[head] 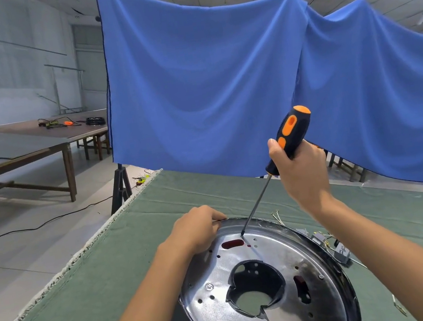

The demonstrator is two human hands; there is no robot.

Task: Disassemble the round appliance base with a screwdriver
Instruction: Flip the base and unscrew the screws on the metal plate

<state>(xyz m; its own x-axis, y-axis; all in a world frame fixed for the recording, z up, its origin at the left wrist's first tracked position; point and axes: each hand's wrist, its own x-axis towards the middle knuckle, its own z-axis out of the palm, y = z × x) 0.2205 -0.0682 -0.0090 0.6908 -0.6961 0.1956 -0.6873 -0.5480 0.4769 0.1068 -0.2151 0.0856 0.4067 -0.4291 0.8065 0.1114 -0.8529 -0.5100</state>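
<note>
The round appliance base [282, 267] lies on the green cloth in front of me, a shiny metal disc with a dark rim, several small holes and a large black-edged opening in its middle. My left hand [198, 227] grips the base's far left rim. My right hand [301, 169] holds a black and orange screwdriver [287, 138] tilted toward me. Its thin shaft slants down to the left, and the tip touches the metal plate near the far rim, just above a red oval slot.
Loose wires and small dark parts [339, 248] lie on the green table cloth [112, 277] right of the base. A blue curtain [207, 79] hangs behind the table. The table's left edge drops off to the floor; a brown table [26, 148] stands farther left.
</note>
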